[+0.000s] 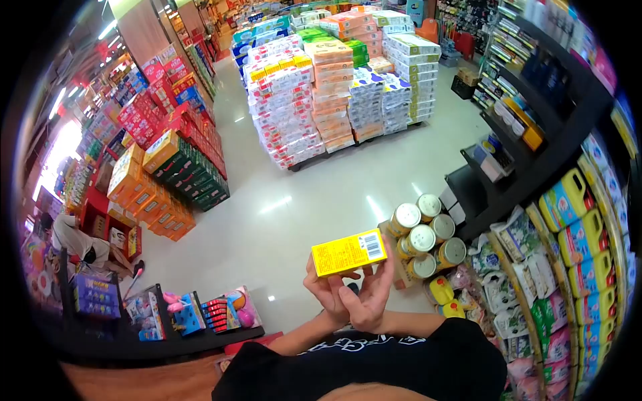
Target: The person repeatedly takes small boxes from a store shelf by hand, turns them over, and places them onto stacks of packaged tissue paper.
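A yellow box (344,254) with small print and a white barcode label at its right end is held up in front of the chest. My left hand (329,289) grips its left end from below, fingers partly hidden behind the box. At the right end, my right hand (370,294) holds the box, its thumb pointing toward the other hand. Both hands are close together under the box.
Stacked tissue packs (284,100) stand on a low platform ahead. Several lidded cans (421,238) are at the right, beside shelves of yellow detergent jugs (565,200). Stacked cartons (184,167) stand left. A person (80,240) is at the far left.
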Tool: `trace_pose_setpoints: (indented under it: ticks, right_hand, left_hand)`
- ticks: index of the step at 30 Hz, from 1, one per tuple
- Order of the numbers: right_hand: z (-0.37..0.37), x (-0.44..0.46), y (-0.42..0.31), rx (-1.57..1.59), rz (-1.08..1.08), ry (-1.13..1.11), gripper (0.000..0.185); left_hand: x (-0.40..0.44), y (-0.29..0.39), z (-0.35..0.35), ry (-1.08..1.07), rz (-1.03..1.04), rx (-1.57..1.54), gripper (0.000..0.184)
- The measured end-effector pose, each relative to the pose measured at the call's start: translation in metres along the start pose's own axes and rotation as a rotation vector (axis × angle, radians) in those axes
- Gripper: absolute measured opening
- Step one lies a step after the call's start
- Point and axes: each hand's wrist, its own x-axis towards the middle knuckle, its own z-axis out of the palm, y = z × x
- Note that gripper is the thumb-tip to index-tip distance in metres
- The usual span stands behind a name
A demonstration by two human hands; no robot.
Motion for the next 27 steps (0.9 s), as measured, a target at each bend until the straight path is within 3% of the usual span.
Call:
trace_pose_setpoints:
  ticks: [2,8,10,11,12,13,14,15,16,18,19,20,23,24,25,27]
  right_hand:
    - [0.002,0.037,0.021,-0.095,-0.111,0.066,0.101]
    - [0.015,0.133,0.074,0.048,-0.016,0.132,0.102]
    - [0.018,0.166,0.094,0.106,-0.032,0.106,0.097]
    - [0.028,0.179,0.098,0.063,0.097,0.247,0.098]
    - [0.021,0.194,0.119,0.075,-0.014,0.177,0.097]
    - [0.014,0.213,0.140,0.087,-0.123,0.105,0.097]
    - [0.031,0.241,0.147,-0.117,-0.248,0.241,0.095]
    - [0.028,0.266,0.156,-0.193,-0.285,0.216,0.096]
    - [0.025,0.290,0.165,-0.268,-0.324,0.195,0.097]
    - [0.009,0.341,0.197,-0.070,-0.261,0.061,0.103]
    - [0.019,0.364,0.216,0.074,-0.239,0.104,0.104]
    - [0.026,0.390,0.231,0.219,-0.215,0.145,0.106]
    - [0.034,0.449,0.264,0.271,0.000,0.089,0.103]
    - [0.030,0.475,0.290,0.266,-0.167,-0.028,0.103]
    - [0.032,0.496,0.305,0.207,-0.174,-0.067,0.102]
    - [0.037,0.537,0.327,0.074,-0.178,-0.154,0.099]
  left_hand:
    - [0.040,-0.021,0.020,0.047,0.020,-0.058,0.037]
    - [0.132,-0.085,0.029,0.039,-0.047,0.115,0.030]
    - [0.150,-0.118,0.030,0.098,-0.047,-0.102,0.047]
    - [0.160,-0.132,0.031,0.128,-0.043,-0.210,0.056]
    - [0.183,-0.128,0.041,0.111,-0.117,-0.695,0.061]
    - [0.200,-0.141,0.040,0.038,-0.142,-0.820,0.064]
    - [0.217,-0.154,0.038,-0.033,-0.178,-0.943,0.068]
    - [0.240,-0.161,0.040,-0.102,-0.223,-1.059,0.072]
    - [0.264,-0.168,0.048,-0.144,-0.232,-1.101,0.069]
    - [0.325,-0.191,0.065,-0.198,-0.255,-1.174,0.065]
    - [0.356,-0.203,0.074,-0.225,-0.269,-1.209,0.063]
    - [0.382,-0.218,0.079,-0.226,-0.222,-1.124,0.063]
    - [0.426,-0.263,0.061,-0.003,-0.108,-0.209,0.041]
    - [0.447,-0.279,0.067,0.036,0.072,0.046,0.035]
    - [0.466,-0.294,0.070,0.077,0.250,0.296,0.031]
    - [0.502,-0.317,0.064,0.128,0.191,0.215,0.027]
